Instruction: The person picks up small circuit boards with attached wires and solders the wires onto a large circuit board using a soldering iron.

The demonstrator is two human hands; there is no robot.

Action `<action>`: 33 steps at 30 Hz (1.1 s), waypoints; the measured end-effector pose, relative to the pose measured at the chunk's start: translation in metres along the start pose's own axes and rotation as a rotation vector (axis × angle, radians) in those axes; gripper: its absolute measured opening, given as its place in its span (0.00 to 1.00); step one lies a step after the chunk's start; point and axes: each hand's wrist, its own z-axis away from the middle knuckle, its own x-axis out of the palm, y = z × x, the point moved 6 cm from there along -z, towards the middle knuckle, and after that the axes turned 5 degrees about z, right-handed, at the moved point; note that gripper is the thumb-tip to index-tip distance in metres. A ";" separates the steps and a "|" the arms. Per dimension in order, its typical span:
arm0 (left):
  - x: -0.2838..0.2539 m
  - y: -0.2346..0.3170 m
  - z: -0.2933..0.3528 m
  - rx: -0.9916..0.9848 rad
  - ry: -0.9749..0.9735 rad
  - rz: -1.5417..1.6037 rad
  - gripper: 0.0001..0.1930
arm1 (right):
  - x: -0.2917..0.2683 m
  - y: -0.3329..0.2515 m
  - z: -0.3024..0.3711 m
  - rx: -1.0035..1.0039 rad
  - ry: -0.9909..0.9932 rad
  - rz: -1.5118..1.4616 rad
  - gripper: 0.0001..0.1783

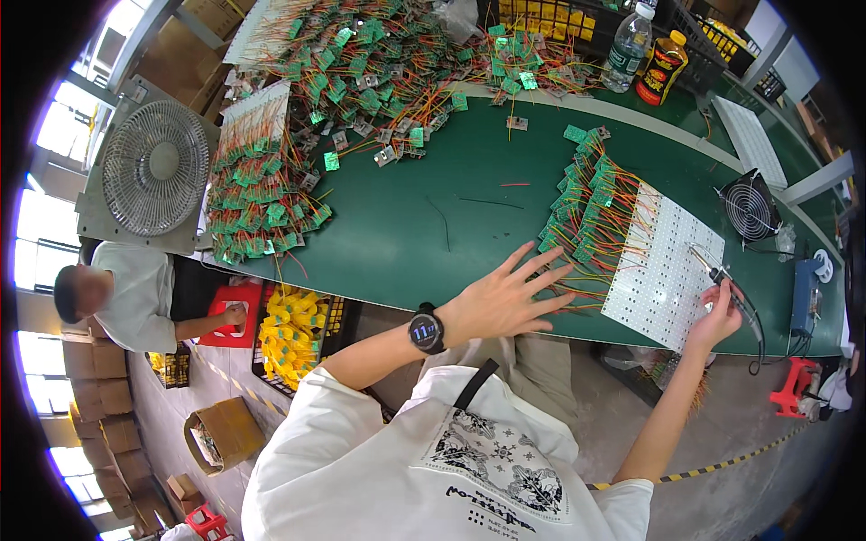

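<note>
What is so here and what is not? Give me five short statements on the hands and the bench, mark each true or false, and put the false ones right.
1. The right hand holds a soldering iron. True.
2. The left hand is clenched in a fist. False: the left hand is open, fingers spread.
3. Green circuit boards lie along the left side of the white perforated board. True.
4. The small black fan stands left of the white perforated board. False: the small black fan is to its right.
5. The clear bottle stands left of the yellow-capped bottle. True.
</note>
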 end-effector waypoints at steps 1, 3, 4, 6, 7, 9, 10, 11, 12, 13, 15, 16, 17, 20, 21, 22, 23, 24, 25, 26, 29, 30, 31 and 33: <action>-0.001 -0.003 -0.003 0.026 0.010 -0.040 0.27 | 0.004 0.005 -0.005 0.099 -0.020 -0.078 0.10; -0.002 -0.013 -0.011 0.027 0.012 -0.029 0.27 | 0.006 0.025 -0.021 0.313 -0.095 -0.224 0.09; -0.006 -0.018 -0.014 0.025 0.015 -0.010 0.26 | 0.006 0.025 -0.028 0.313 -0.091 -0.235 0.09; -0.022 -0.023 -0.015 0.038 0.045 0.023 0.26 | 0.007 0.031 -0.036 0.420 -0.110 -0.283 0.09; -0.035 -0.028 -0.014 0.012 0.090 0.116 0.26 | 0.006 0.034 -0.040 0.415 -0.121 -0.314 0.08; -0.057 -0.046 -0.003 -0.058 0.257 0.233 0.25 | 0.001 0.043 -0.041 0.383 -0.100 -0.350 0.09; -0.069 -0.061 0.005 -0.133 0.339 0.189 0.20 | 0.000 0.043 -0.040 0.352 -0.087 -0.376 0.09; -0.080 -0.080 0.017 -0.235 0.450 0.088 0.13 | 0.000 0.044 -0.039 0.354 -0.082 -0.382 0.09; -0.087 -0.103 0.033 -0.355 0.569 0.001 0.08 | 0.004 0.040 -0.035 0.358 -0.070 -0.389 0.09; -0.092 -0.128 0.049 -0.545 0.626 -0.025 0.07 | 0.001 0.037 -0.032 0.361 -0.049 -0.389 0.09; -0.107 -0.164 0.070 -0.685 0.628 -0.224 0.10 | -0.002 0.044 -0.032 0.360 -0.066 -0.375 0.09; -0.114 -0.169 0.074 -0.691 0.602 -0.359 0.13 | -0.001 0.047 -0.033 0.356 -0.096 -0.360 0.10; -0.103 -0.193 0.082 -0.701 0.571 -0.291 0.12 | -0.002 0.036 -0.033 0.347 -0.103 -0.318 0.09; -0.106 -0.211 0.094 -0.666 0.542 -0.282 0.09 | -0.002 0.035 -0.031 0.342 -0.099 -0.325 0.09; -0.106 -0.209 0.093 -0.628 0.546 -0.299 0.07 | -0.001 0.035 -0.031 0.342 -0.095 -0.324 0.09; -0.115 -0.196 0.090 -0.624 0.582 -0.324 0.05 | -0.001 0.035 -0.029 0.348 -0.065 -0.329 0.09; -0.120 -0.186 0.089 -0.620 0.626 -0.269 0.05 | -0.003 0.036 -0.028 0.355 -0.036 -0.332 0.09; -0.124 -0.175 0.093 -0.622 0.671 -0.217 0.05 | -0.003 0.036 -0.028 0.360 -0.034 -0.325 0.09; -0.127 -0.158 0.097 -0.592 0.690 -0.272 0.06 | 0.000 0.034 -0.027 0.346 -0.065 -0.332 0.09; -0.126 -0.141 0.101 -0.599 0.682 -0.266 0.06 | 0.002 0.033 -0.027 0.332 -0.097 -0.338 0.09; -0.108 -0.094 0.099 -0.520 0.527 -0.319 0.08 | 0.003 0.033 -0.029 0.305 -0.118 -0.300 0.09; -0.098 -0.086 0.099 -0.501 0.460 -0.238 0.09 | 0.005 0.031 -0.028 0.314 -0.128 -0.290 0.09; -0.090 -0.080 0.098 -0.480 0.394 -0.156 0.10 | 0.004 0.030 -0.028 0.319 -0.097 -0.286 0.09; -0.091 -0.076 0.097 -0.561 0.464 -0.020 0.11 | 0.004 0.031 -0.027 0.327 -0.065 -0.283 0.09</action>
